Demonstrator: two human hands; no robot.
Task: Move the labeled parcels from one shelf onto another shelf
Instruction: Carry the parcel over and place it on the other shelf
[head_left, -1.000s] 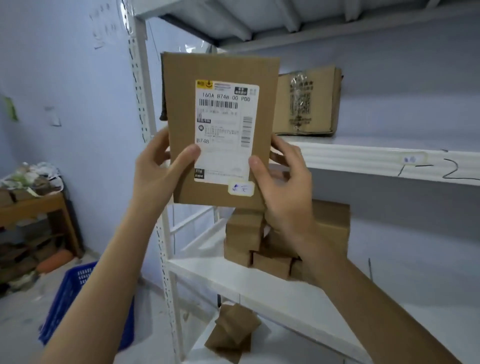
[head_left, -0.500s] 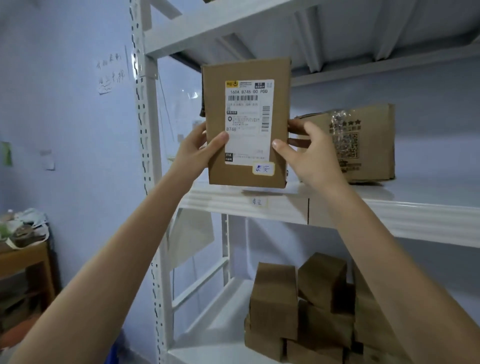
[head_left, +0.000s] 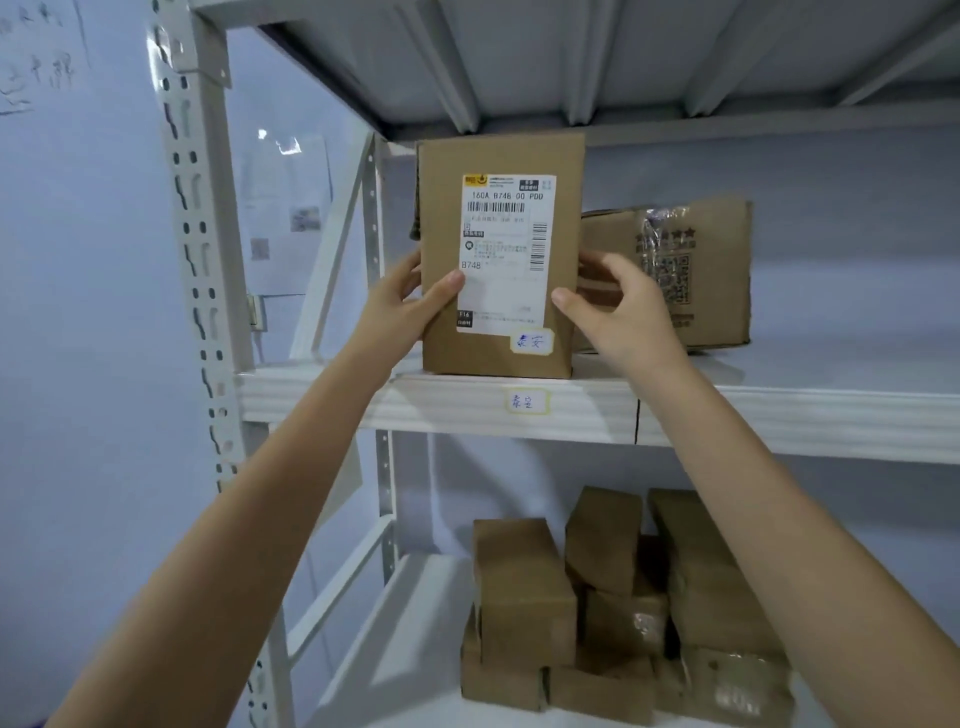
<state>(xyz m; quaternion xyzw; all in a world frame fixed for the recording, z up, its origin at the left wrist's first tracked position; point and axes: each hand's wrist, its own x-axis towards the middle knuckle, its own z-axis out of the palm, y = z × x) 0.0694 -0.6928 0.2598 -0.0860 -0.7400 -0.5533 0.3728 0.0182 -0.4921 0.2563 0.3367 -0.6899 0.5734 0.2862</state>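
You were facing a white metal rack (head_left: 779, 421) against a pale bluish wall (head_left: 93, 364). Its slotted upright (head_left: 197, 270) ran up the left side, and a ribbed shelf underside (head_left: 571, 57) hung overhead. Some papers (head_left: 283, 208) were stuck on the wall behind the upright, plus a handwritten note (head_left: 36, 62) top left. Light was soft and even.

Two hands: the left hand (head_left: 400, 306) and the right hand (head_left: 621, 306), with one labeled parcel (head_left: 498, 254) between them. One printed carton (head_left: 691, 270) lies just right of the right hand. Below the hands, a pile of plain brown boxes (head_left: 618, 608), about seven visible; the exact number is unclear. Two handwritten stickers: one on the parcel (head_left: 531, 341), one on the shelf edge (head_left: 527, 401).
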